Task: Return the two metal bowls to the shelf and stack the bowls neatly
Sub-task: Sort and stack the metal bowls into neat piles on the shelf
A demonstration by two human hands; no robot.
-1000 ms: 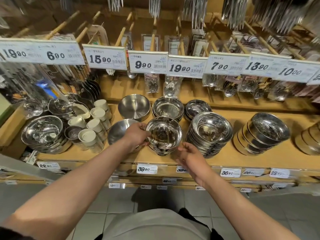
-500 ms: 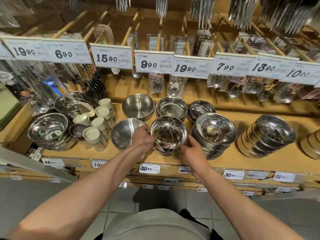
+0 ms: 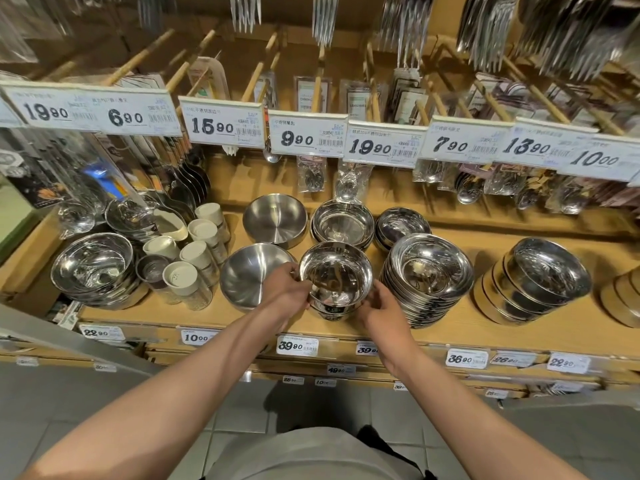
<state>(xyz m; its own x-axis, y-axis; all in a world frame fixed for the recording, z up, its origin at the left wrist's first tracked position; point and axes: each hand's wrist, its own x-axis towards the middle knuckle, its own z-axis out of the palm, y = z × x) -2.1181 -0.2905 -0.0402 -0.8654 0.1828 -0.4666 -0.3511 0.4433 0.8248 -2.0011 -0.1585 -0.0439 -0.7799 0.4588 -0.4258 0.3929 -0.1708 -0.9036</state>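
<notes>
At the centre of the frame a shiny bowl stack (image 3: pixel 335 284) sits on the wooden shelf (image 3: pixel 460 327). The left hand (image 3: pixel 285 289) grips its left side, fingers curled at the rim; the right hand (image 3: pixel 382 308) touches its lower right side. Just left lies a matte bowl (image 3: pixel 247 273), partly behind the left hand. Just right stands a taller stack of wide bowls (image 3: pixel 427 277). Price tags (image 3: pixel 298 345) line the shelf's front edge below; larger ones (image 3: pixel 306 138) hang across the upper frame.
</notes>
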